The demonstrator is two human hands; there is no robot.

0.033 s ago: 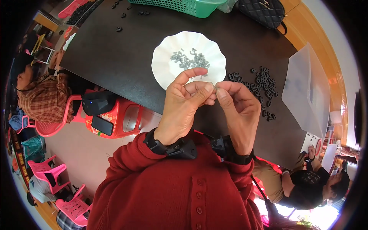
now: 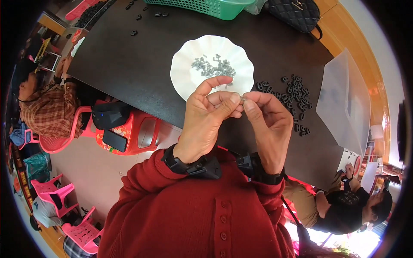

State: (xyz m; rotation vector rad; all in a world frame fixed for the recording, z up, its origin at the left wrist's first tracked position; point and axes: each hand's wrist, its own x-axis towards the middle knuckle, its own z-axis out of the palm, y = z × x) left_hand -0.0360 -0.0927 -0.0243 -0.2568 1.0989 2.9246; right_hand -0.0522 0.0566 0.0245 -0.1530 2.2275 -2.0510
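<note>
Above the near edge of a white scalloped plate [image 2: 180,64], my two hands meet fingertip to fingertip. A small silvery spring [image 2: 242,98] shows between them, partly hidden. My left hand [image 2: 207,112] pinches at its left end with thumb and fingers, the index finger raised and bent over the plate. On the other side my right hand [image 2: 269,116] is closed, thumb and index finger gripping the spring's right end. Many similar small metal springs [image 2: 221,68] lie heaped in the plate. To the right of the plate are scattered small black plastic pieces with holes [image 2: 297,92].
The dark table [image 2: 129,64] also bears a green basket [image 2: 215,8], a black quilted bag [image 2: 294,15] and a translucent plastic bin [image 2: 344,101]. A red stool [image 2: 144,135] with a phone [image 2: 115,140] stands left. Other people sit at left and lower right.
</note>
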